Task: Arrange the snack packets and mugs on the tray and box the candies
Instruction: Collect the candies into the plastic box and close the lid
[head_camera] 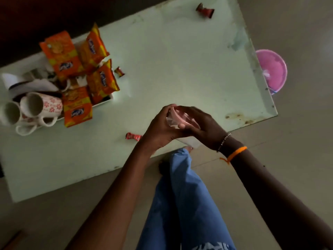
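My left hand (162,123) and my right hand (203,127) meet over the table's near edge, both closed around a small clear plastic box (175,118) with pinkish contents. On the left, a white tray (108,101) holds several orange snack packets (62,55) and two floral mugs (43,105) lying on their sides. Loose red candies lie on the glass table: one (205,10) at the far edge, one (119,71) beside the tray, one (132,136) next to my left wrist.
The pale green glass table (171,60) ends just right of my hands. A pink round lid or bowl (272,71) sits on the floor beyond the right edge. My leg in blue jeans (180,195) is below the table's near edge.
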The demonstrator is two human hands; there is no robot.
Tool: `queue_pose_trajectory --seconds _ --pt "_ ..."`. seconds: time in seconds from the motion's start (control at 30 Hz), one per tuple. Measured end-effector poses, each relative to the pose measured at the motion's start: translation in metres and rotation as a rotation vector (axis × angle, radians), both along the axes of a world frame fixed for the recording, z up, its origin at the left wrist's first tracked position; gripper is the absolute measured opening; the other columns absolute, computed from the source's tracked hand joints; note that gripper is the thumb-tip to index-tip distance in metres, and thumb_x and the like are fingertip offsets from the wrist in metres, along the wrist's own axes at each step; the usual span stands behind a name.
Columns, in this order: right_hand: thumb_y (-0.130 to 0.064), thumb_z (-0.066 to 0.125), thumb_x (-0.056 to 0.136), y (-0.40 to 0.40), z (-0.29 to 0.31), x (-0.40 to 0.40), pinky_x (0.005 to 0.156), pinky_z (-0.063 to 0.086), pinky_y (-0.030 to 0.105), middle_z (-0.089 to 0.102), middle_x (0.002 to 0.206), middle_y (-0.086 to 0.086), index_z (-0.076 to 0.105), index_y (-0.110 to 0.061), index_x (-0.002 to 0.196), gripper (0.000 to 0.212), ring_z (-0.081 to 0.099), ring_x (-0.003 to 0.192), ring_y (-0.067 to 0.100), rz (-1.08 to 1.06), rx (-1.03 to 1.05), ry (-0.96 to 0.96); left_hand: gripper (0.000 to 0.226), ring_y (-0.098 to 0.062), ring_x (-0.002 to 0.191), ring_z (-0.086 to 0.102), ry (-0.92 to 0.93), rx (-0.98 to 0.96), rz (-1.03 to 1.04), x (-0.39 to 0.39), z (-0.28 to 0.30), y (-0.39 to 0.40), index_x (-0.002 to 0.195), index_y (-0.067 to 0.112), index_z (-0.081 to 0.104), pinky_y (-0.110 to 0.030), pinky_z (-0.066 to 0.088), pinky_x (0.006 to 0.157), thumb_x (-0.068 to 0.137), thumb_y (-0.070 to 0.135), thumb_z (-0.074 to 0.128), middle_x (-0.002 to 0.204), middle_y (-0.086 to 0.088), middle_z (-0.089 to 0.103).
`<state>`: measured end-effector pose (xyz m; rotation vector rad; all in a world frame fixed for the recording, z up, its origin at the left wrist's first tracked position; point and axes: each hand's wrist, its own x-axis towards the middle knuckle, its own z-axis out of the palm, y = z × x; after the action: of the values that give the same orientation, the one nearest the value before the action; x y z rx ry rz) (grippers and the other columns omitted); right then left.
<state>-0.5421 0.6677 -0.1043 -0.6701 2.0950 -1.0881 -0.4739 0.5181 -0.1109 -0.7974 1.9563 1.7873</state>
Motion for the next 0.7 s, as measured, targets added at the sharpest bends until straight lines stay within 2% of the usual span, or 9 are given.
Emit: queue_pose_trajectory --seconds 0.1,0.17,0.3,0.37,0.43,0.5,0.57,0.63,0.7 --pt "-0.032 0.053 0.089 -0.021 0.0 0.007 0.09 0.049 0.039 0.061 0.12 0.01 0.05 -0.012 0.13 0.045 0.059 0.105 0.023 0.053 -0.022 0.029 0.085 0.017 0.088 0.058 0.017 -0.06 0.036 0.012 0.0 -0.009 0.116 0.036 0.05 -0.002 0.046 0.067 0.037 0.047 0.081 0.101 0.026 0.059" --pt "-0.037 0.045 0.089 -0.029 -0.002 0.011 0.084 0.048 0.035 0.065 0.113 0.012 0.055 -0.011 0.125 0.045 0.061 0.097 0.019 0.068 -0.029 0.034 0.087 0.004 0.097 0.06 0.029 -0.057 0.088 0.023 -0.002 -0.015 0.119 0.03 0.05 -0.006 0.049 0.071 0.04 0.041 0.084 0.11 0.017 0.061" --pt "-0.041 0.038 0.092 -0.037 -0.016 0.004 0.062 0.04 0.033 0.06 0.071 0.019 0.062 0.006 0.085 0.053 0.049 0.067 0.016 -0.14 0.04 -0.292 0.103 -0.014 0.112 0.056 0.021 -0.061 -0.018 0.049 -0.007 -0.027 0.134 0.029 0.039 -0.031 0.052 0.091 0.043 0.035 0.088 0.126 0.001 0.058" --pt "-0.031 0.044 0.095 -0.044 -0.033 -0.002 0.061 0.031 0.029 0.054 0.068 0.015 0.056 0.0 0.071 0.042 0.045 0.068 0.016 -0.177 0.191 -0.209 0.109 -0.01 0.117 0.049 -0.023 -0.027 -0.02 0.063 -0.011 -0.035 0.139 0.035 0.028 -0.019 0.048 0.09 0.047 0.034 0.088 0.137 0.004 0.046" --pt "-0.017 0.046 0.094 -0.051 -0.053 -0.009 0.062 0.029 0.031 0.063 0.081 0.024 0.062 0.0 0.079 0.028 0.054 0.077 0.023 -0.209 0.359 -0.047 0.109 -0.006 0.113 0.043 -0.057 -0.063 0.013 0.075 -0.014 -0.042 0.139 0.039 0.025 -0.002 0.042 0.077 0.05 0.031 0.087 0.131 0.007 0.039" --pt "-0.01 0.045 0.093 -0.059 -0.072 -0.017 0.07 0.035 0.034 0.065 0.1 0.027 0.064 0.005 0.092 0.023 0.059 0.094 0.032 -0.293 0.451 -0.059 0.102 -0.012 0.11 0.049 -0.053 -0.109 0.065 0.09 -0.017 -0.048 0.137 0.035 0.031 -0.009 0.042 0.083 0.052 0.025 0.087 0.126 0.002 0.045" --pt "-0.008 0.045 0.092 -0.067 -0.086 -0.022 0.075 0.039 0.032 0.062 0.103 0.026 0.061 0.004 0.098 0.021 0.058 0.1 0.03 -0.4 0.458 -0.145 0.093 -0.014 0.111 0.052 -0.041 -0.146 0.115 0.105 -0.018 -0.056 0.131 0.029 0.037 -0.022 0.043 0.09 0.054 0.02 0.087 0.123 0.001 0.051" --pt "-0.008 0.049 0.089 -0.081 -0.092 -0.019 0.091 0.04 0.033 0.06 0.12 0.022 0.054 0.0 0.118 0.03 0.055 0.112 0.032 -0.495 0.446 -0.126 0.087 0.001 0.107 0.053 -0.035 -0.183 0.2 0.121 -0.02 -0.063 0.126 0.027 0.038 -0.02 0.044 0.089 0.055 0.015 0.086 0.116 0.012 0.054" --pt "-0.011 0.054 0.084 -0.098 -0.091 -0.002 0.102 0.033 0.036 0.049 0.134 0.019 0.041 -0.005 0.132 0.05 0.046 0.123 0.034 -0.437 0.487 0.115 0.088 0.013 0.099 0.049 -0.073 -0.247 0.307 0.139 -0.02 -0.071 0.128 0.029 0.036 -0.012 0.045 0.082 0.056 0.018 0.086 0.11 0.021 0.05"
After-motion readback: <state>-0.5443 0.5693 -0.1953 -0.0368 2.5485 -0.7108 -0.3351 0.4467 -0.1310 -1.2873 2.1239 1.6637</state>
